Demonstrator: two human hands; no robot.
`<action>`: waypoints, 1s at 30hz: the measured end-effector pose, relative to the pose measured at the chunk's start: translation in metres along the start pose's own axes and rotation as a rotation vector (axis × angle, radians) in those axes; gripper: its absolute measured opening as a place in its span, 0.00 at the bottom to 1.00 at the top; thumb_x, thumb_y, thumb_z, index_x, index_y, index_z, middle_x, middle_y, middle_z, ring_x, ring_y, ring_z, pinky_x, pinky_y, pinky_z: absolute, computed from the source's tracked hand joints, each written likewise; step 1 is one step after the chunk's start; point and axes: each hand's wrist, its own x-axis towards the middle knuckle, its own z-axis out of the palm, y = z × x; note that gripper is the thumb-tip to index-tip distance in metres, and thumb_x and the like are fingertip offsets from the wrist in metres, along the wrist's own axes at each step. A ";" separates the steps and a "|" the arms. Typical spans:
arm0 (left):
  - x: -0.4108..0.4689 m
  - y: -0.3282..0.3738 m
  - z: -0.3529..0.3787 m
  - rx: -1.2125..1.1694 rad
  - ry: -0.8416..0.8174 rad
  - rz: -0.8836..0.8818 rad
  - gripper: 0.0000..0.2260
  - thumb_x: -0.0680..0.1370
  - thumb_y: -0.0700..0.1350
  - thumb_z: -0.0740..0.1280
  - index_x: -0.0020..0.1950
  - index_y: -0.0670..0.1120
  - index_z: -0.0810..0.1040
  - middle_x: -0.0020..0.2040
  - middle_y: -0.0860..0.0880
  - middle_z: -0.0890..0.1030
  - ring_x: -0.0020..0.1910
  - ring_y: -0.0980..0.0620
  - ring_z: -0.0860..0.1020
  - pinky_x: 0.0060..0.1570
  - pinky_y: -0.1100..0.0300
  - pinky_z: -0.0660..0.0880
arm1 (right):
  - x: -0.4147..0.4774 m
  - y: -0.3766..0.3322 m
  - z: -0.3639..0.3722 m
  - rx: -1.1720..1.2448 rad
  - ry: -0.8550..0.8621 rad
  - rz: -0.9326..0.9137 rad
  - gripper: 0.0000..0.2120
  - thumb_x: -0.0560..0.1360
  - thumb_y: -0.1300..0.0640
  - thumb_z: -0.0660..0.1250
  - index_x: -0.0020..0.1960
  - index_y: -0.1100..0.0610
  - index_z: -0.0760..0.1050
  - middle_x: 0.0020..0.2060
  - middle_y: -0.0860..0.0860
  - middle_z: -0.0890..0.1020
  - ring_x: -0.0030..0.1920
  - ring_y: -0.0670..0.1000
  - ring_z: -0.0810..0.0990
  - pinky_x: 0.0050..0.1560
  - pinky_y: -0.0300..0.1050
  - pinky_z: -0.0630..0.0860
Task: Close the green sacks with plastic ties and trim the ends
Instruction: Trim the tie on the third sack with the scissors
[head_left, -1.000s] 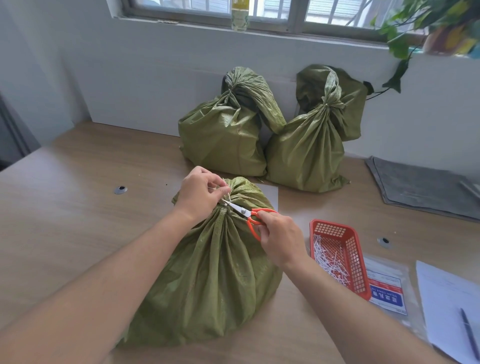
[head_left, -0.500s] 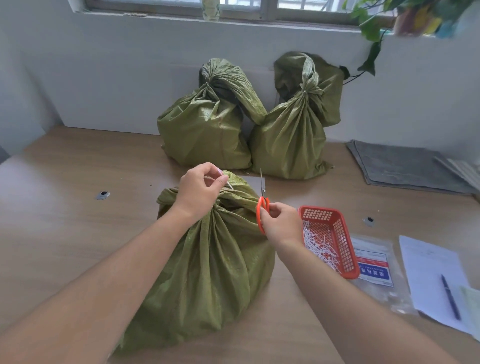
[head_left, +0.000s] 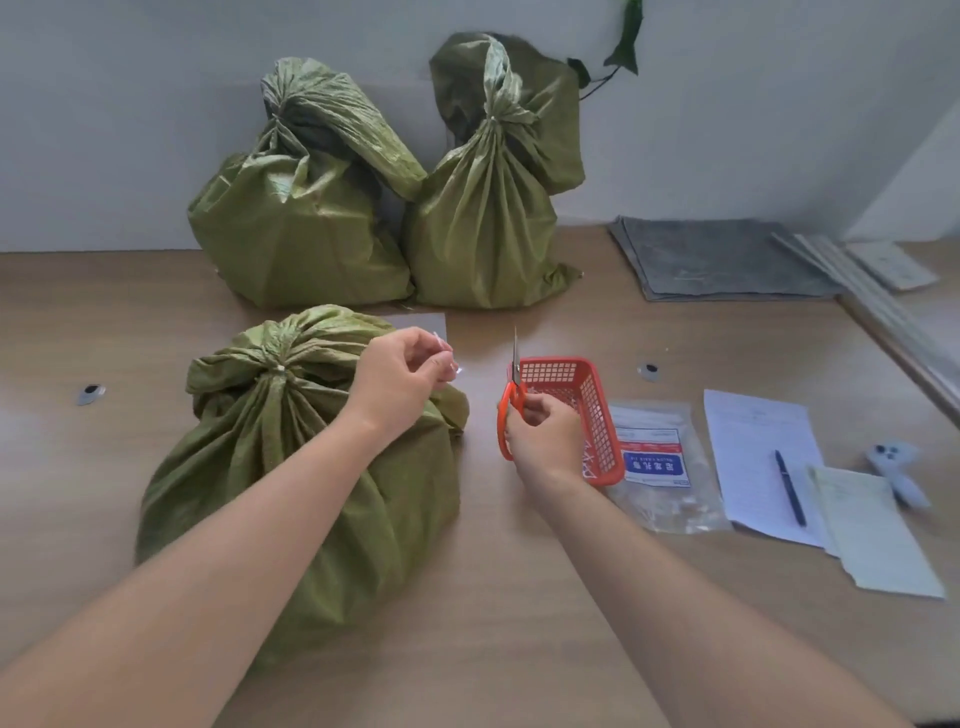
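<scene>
Red basket (head_left: 605, 415) sits right of centre on the table (head_left: 519, 597), white clippings (head_left: 588, 459) lying in its bottom. Just beside it on the right, touching its wall, a clear packet (head_left: 655, 462) with a blue and red label; its contents are too blurred to name. Further right, a paper (head_left: 753, 441) with a pen (head_left: 790, 488) on top.

Three green sacks in play, all bulging, contents hidden. The near sack (head_left: 291, 467) stands at front left, its neck gathered tight and cinched by a white tie (head_left: 281, 369). Two back sacks (head_left: 296, 223) lean on the wall, touching each other, necks bunched, tops flopped over.

Now the hands. Left hand (head_left: 400, 379) hovers over the near sack's right shoulder, off the neck, wrist bent, thumb and fingertips pinched on a small pale sliver (head_left: 448, 358); too blurred to say exactly what it is. Right hand (head_left: 545, 436) hangs over the table at the basket's left edge, fingers curled round the orange handles of the scissors (head_left: 511, 400), blades together and pointing straight up. Both forearms reach in from the bottom, the left one lying across the near sack.
</scene>
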 end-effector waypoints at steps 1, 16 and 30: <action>-0.003 0.001 0.013 0.013 -0.005 -0.010 0.03 0.80 0.36 0.71 0.48 0.43 0.82 0.41 0.44 0.87 0.43 0.46 0.87 0.51 0.45 0.84 | 0.002 0.006 -0.009 0.008 -0.004 0.000 0.05 0.78 0.51 0.73 0.51 0.51 0.82 0.44 0.46 0.86 0.47 0.46 0.85 0.53 0.46 0.82; 0.007 -0.034 0.176 -0.109 -0.116 -0.320 0.02 0.82 0.37 0.68 0.50 0.40 0.79 0.43 0.38 0.84 0.37 0.45 0.86 0.37 0.53 0.85 | 0.046 0.099 -0.108 -0.062 0.045 0.112 0.04 0.76 0.56 0.75 0.50 0.52 0.83 0.43 0.46 0.86 0.45 0.45 0.85 0.50 0.42 0.80; 0.032 -0.101 0.235 0.124 -0.088 -0.474 0.07 0.81 0.39 0.70 0.44 0.47 0.82 0.53 0.41 0.85 0.50 0.45 0.85 0.49 0.53 0.84 | 0.050 0.175 -0.140 -0.206 0.098 0.276 0.04 0.71 0.55 0.78 0.42 0.54 0.84 0.35 0.47 0.85 0.39 0.50 0.84 0.45 0.46 0.81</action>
